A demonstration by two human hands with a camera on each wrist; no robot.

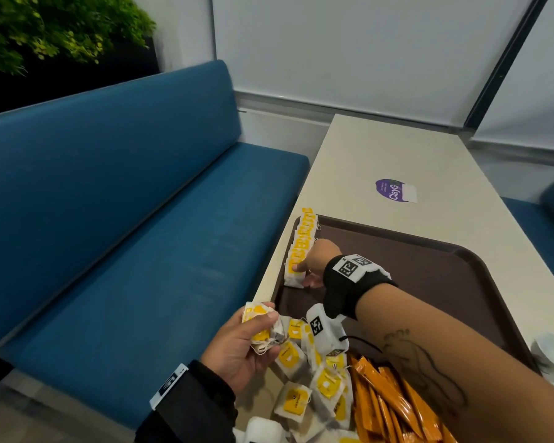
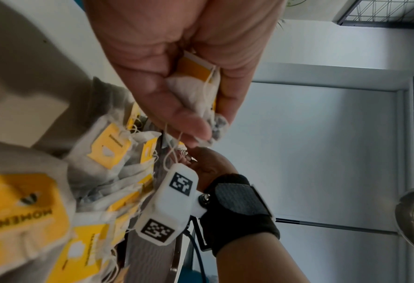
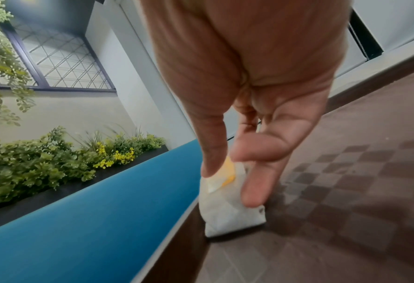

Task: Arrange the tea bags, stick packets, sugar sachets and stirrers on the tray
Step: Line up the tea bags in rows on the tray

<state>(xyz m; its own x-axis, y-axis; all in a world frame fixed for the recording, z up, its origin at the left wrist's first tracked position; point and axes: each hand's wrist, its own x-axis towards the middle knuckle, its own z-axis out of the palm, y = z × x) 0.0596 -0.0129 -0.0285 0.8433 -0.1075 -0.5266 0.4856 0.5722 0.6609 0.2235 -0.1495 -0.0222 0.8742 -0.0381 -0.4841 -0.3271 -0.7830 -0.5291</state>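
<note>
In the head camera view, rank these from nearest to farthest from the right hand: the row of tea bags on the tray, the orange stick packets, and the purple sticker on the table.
1. Row of tea bags: the right hand touches its near end, at the tray's left rim.
2. Orange stick packets: near end of the table, under the right forearm.
3. Purple sticker: on the table beyond the tray's far edge.

We see tea bags (image 1: 296, 402), white w/ yellow tags; the row (image 1: 299, 247) on the dark brown tray (image 1: 429, 266) matches. Tray floor shows a faint checker pattern in the right wrist view. Stick packets (image 1: 387, 407) are orange. Our bench (image 1: 381, 155) is cream, w/ a purple-and-white sticker (image 1: 394, 190). Seat (image 1: 125, 203) is blue. Wrist straps (image 1: 349, 282) black, w/ b&w square code markers.
</note>
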